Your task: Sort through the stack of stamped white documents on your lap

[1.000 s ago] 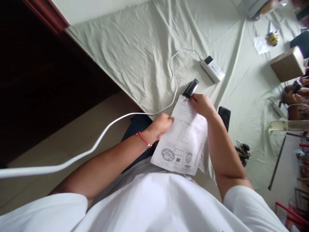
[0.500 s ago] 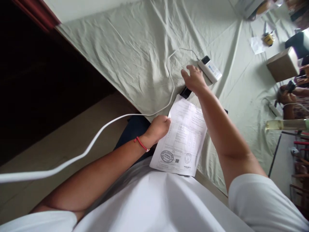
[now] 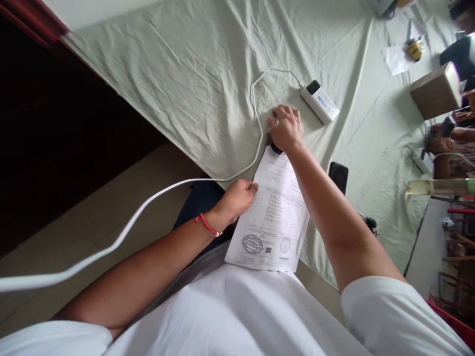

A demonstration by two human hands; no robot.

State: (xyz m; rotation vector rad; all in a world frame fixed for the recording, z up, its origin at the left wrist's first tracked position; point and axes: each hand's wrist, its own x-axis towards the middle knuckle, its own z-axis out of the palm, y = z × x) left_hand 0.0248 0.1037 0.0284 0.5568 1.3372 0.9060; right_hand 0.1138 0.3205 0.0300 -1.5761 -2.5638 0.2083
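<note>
My left hand, with a red string bracelet at the wrist, pinches the left edge of a printed sheet of paper. The sheet carries lines of text and round and oval stamps. Its lower end rests against my white shirt and its top end reaches over the table edge. My right hand is curled down over a small black block-like object at the top of the sheet. Most of that object is hidden under the palm, so its kind cannot be made out.
A white power bank lies beyond my right hand, its white cable running off left. On the green tablecloth are a black phone, keys, a cardboard box and a bottle. Another person's hand is at right.
My right hand has come down and slightly left onto the black object, its fingers now curled over it. My left hand keeps its pinch on the paper. More of the phone shows.
</note>
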